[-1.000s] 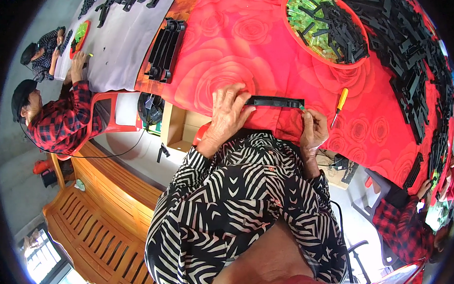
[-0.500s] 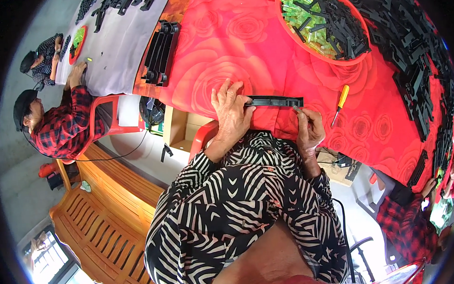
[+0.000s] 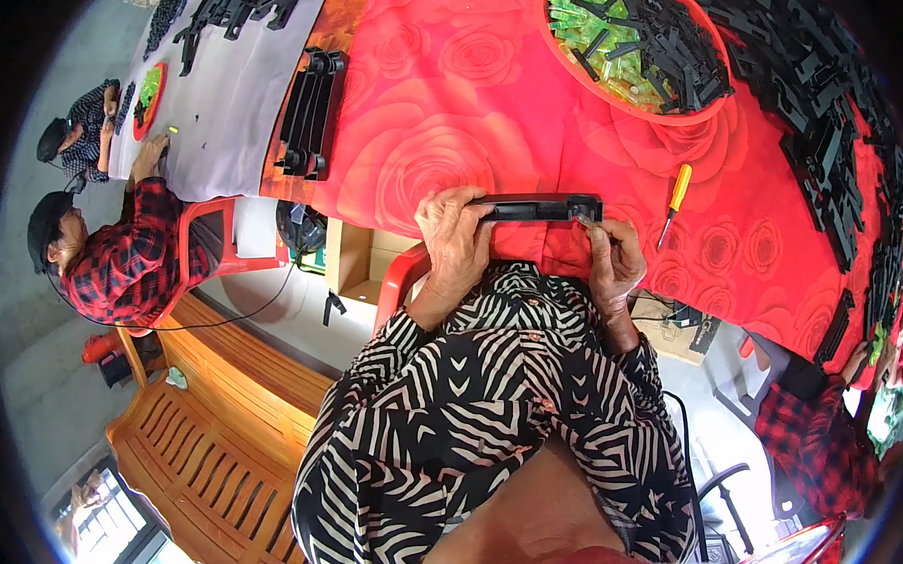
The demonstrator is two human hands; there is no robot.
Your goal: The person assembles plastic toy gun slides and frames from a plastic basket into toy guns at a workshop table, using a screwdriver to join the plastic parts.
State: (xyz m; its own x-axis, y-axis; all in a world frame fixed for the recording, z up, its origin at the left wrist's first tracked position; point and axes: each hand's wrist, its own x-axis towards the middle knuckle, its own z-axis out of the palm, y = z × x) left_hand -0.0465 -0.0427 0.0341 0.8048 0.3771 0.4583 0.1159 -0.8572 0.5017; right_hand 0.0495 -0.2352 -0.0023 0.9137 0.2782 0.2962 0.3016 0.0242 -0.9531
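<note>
A long black plastic bar (image 3: 538, 208) lies across the near edge of the red rose-patterned tablecloth (image 3: 446, 133). My left hand (image 3: 455, 240) grips its left end. At the bar's right end, my right hand (image 3: 613, 259) pinches a small part with the fingertips. Both forearms wear black-and-white zebra-striped sleeves. A screwdriver (image 3: 674, 203) with a yellow handle rests on the cloth just right of my right hand, apart from it.
A red round basin (image 3: 632, 105) of green and black plastic parts stands at the back. Black parts are piled along the right (image 3: 824, 120). A black ribbed frame (image 3: 307, 113) lies to the left. People in red plaid sit at the left (image 3: 113, 259) and lower right (image 3: 825, 438). A wooden bench (image 3: 213, 430) stands below.
Both hands stay on the black bar at the table edge. The view has shifted slightly, and my right fingers have worked closer onto the bar's right end.
</note>
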